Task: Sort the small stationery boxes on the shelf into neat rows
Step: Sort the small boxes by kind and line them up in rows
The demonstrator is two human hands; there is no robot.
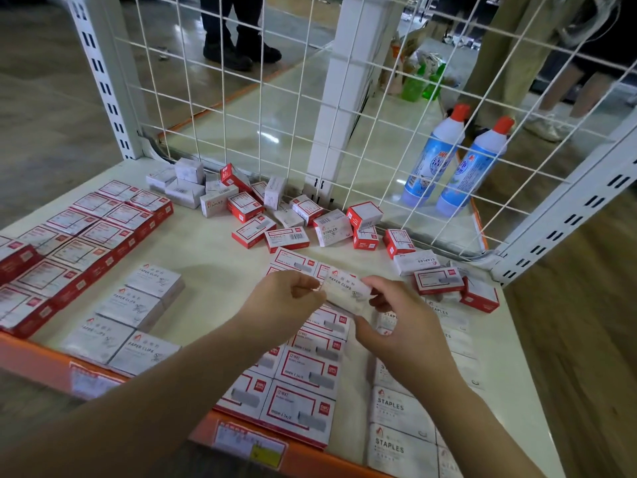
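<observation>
- Shelf (pixel 220 257): a pale deck with an orange front lip and a white wire mesh (pixel 344 108) backing is seen; everything sorted or unsorted lies on it, below and around the grip.
- Red-box rows (pixel 79 236): laid out well to the left of the grip, two files deep, judged already sorted.
- Red-and-white rows (pixel 303 384): lying directly beneath the grip and running toward the front lip.
- Staples rows (pixel 400 426): white boxes ranked below and to the right of the grip.
- Paper-clip block (pixel 138 315): white boxes marked PAPER CLIPS are grouped to the left of the grip, between the red rows and the red-and-white rows.
- Loose heap (pixel 262 205): mixed red and white boxes are strewn beyond the grip along the mesh, tilted and overlapping; judged the remaining work.
- Two blue bottles (pixel 451 167): seen behind the mesh, beyond and right of the grip; not part of the task.
- Held box (pixel 346 289): a white box marked PAPER CLIPS is held above the red-and-white rows, clear of the deck, its label turned up.
- Left hand (pixel 293 298): its left end is pinched between curled fingers and thumb.
- Right hand (pixel 393 315): its right end is pinched likewise.
- Step in hand (judged): the box is being read or squared before placement.
- Next move (judged): a carry leftward to the paper-clip block is called for, the box set flush against a neighbour, label matching.
</observation>
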